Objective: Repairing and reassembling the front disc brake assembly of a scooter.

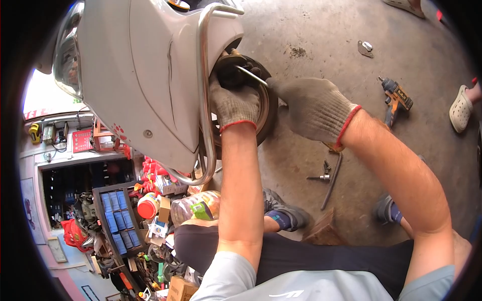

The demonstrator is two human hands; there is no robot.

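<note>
Both hands wear grey knitted gloves with red cuffs. My left hand (235,103) reaches in beside the wheel (270,108) of a white scooter (150,75), behind a bent chrome bar (203,75). Its dark fingertips curl in shadow near the top of the wheel, and what they grip is hidden. To the right of the wheel, my right hand (316,108) is closed around a slim silver metal rod (252,75), possibly a tool's shaft. The rod's far end points up and left to my left fingers; its other end disappears into the right glove.
An impact driver (396,99) lies on the concrete floor at the right. Nearer are an L-shaped bar (332,180) and a socket piece (324,177). A wooden block (325,230) stands between my feet. Clutter and blue drawers (120,220) fill the left. Another person's shoe (459,110) is far right.
</note>
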